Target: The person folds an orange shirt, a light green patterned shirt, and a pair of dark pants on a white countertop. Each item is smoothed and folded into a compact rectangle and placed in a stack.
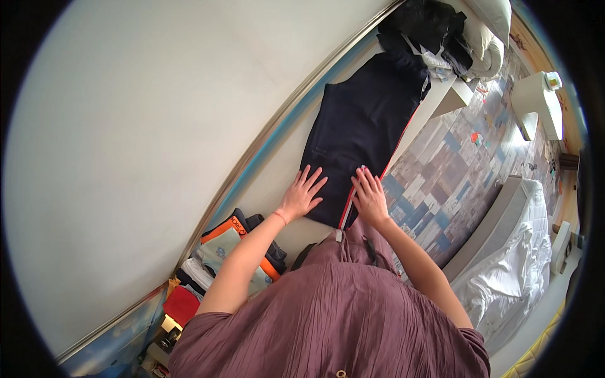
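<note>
A pair of dark navy trousers (362,116) lies spread lengthwise on a narrow white surface, its near end close to my body. Red and white stripes run down its right edge. My left hand (302,195) rests flat on the left edge of the cloth with the fingers spread. On the striped side my right hand (370,196) presses down, fingers stretched out and slightly apart. Neither hand grips anything.
Folded clothes (236,246) are stacked to my left along the pale wall (138,126). Black garments (422,28) and white bedding (488,50) sit at the far end. Right are the patchwork floor (435,170), a plastic-wrapped mattress (504,264) and a white stool-like piece (535,101).
</note>
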The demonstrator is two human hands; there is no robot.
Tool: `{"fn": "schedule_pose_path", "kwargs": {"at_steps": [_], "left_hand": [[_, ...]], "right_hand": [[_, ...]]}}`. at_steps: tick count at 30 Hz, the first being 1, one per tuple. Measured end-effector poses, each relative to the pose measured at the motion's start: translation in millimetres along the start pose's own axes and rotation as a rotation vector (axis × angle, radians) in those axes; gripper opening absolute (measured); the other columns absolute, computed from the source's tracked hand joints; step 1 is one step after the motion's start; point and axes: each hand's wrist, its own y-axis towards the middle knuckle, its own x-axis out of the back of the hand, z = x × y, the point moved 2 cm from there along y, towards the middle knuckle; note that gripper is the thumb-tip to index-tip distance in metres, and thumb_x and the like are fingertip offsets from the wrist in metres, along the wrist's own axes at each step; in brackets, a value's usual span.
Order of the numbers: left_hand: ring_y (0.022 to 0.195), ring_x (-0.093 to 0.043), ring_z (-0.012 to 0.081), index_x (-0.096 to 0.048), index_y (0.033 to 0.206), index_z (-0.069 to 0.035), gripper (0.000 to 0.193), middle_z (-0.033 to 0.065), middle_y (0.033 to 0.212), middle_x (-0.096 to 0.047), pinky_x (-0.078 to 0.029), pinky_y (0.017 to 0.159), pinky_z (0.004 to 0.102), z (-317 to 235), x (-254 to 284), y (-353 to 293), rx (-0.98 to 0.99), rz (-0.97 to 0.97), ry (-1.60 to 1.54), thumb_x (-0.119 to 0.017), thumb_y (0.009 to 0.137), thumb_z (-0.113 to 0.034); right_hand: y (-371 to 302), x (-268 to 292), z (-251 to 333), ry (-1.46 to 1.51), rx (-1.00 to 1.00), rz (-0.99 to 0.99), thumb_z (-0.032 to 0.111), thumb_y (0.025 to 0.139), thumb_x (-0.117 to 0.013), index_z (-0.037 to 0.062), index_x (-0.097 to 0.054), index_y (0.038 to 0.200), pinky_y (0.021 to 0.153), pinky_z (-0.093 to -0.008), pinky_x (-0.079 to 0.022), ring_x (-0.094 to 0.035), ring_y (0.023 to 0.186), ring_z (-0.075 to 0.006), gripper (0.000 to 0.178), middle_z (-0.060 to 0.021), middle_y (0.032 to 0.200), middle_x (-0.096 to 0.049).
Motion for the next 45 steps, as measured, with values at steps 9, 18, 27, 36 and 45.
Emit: {"fn": "schedule_pose_path", "kwargs": {"at_steps": [9,18,27,36,45], "left_hand": [[0.151,-0.021,0.0363,-0.033,0.155,-0.011,0.073,0.0151,0.164,-0.022,-0.032,0.118,0.0513,8.8,7.4,-80.7,-0.137,0.098,-0.109,-0.062,0.092,-0.032],[0.147,-0.036,0.0239,-0.039,0.152,-0.013,0.077,0.0037,0.161,-0.034,-0.033,0.12,0.0436,51.1,38.5,-5.9,-0.455,0.163,0.095,-0.059,0.078,0.0],[0.116,-0.063,0.0307,-0.06,0.132,-0.01,0.053,0.0139,0.125,-0.066,-0.048,0.103,0.044,47.0,50.3,39.5,-0.167,0.023,-0.256,-0.067,0.079,-0.01],[0.092,-0.068,0.0432,-0.074,0.093,0.001,0.044,0.0275,0.095,-0.069,-0.053,0.083,0.0461,80.0,24.5,103.8,0.698,0.023,-0.578,-0.056,0.095,-0.039],[0.091,-0.067,0.0497,-0.069,0.084,0.014,0.098,0.0352,0.083,-0.067,-0.05,0.085,0.0507,68.6,36.6,56.9,0.842,0.302,-0.577,-0.036,0.092,-0.078]], "right_hand": [[-38.3,7.1,21.4,0.035,0.243,0.275,0.017,0.075,-0.067,0.0061,-0.043,0.149,0.122,-0.05,-0.02,-0.021,0.153,-0.0278,0.079,-0.0112,0.164,-0.026],[-12.7,-6.4,0.9,-0.089,0.417,0.215,0.019,0.065,-0.081,0.0202,-0.04,0.152,0.123,-0.0524,-0.021,-0.022,0.153,-0.0253,0.096,-0.0069,0.164,-0.027],[-1.6,-9.3,-16.3,0.779,-0.159,-0.077,0.0,0.074,-0.057,0.0029,-0.063,0.123,0.106,-0.0414,-0.045,-0.059,0.122,-0.0347,0.05,-0.0173,0.126,-0.065],[30.5,-23.2,-73.7,1.464,-0.98,-0.015,0.041,0.1,-0.06,-0.0012,-0.07,0.106,0.073,-0.0273,-0.052,-0.065,0.082,-0.0094,0.044,-0.0015,0.095,-0.071],[4.1,-47.3,-36.0,1.391,-0.811,-0.105,0.039,0.101,-0.061,0.0043,-0.065,0.083,0.059,-0.0265,-0.041,-0.049,0.069,-0.0038,0.039,0.0075,0.075,-0.055]]}}
